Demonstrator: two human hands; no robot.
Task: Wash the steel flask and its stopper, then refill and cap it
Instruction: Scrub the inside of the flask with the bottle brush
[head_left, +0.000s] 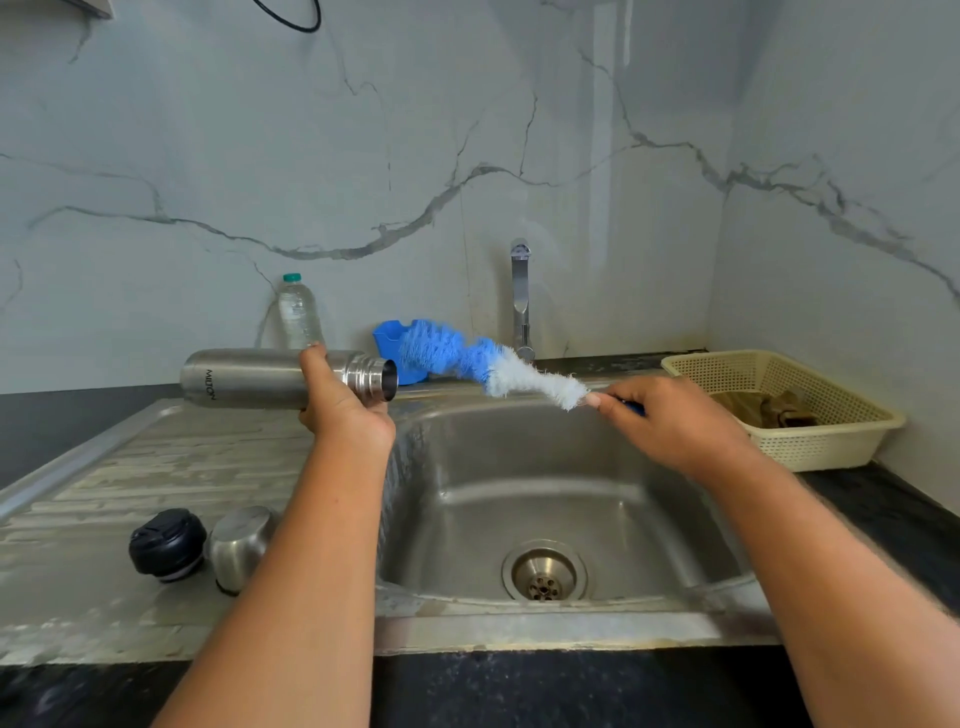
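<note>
Forearms reach in from the near edge over the sink (571, 618). Left hand (345, 410) is clamped round the steel flask (249, 378), held level above the drainboard w/ open mouth facing right. Right hand (670, 423) is closed on the bottle brush (483, 364) handle; blue tip sits just beside the mouth, not yet in. Stopper (167, 543) and steel cup (240, 545) rest on the drainboard, apart from the flask. Brush looks blurred, prob. moving. To do it well: line bristles w/ the mouth axis, steady the flask, feed straight, then twist.
</note>
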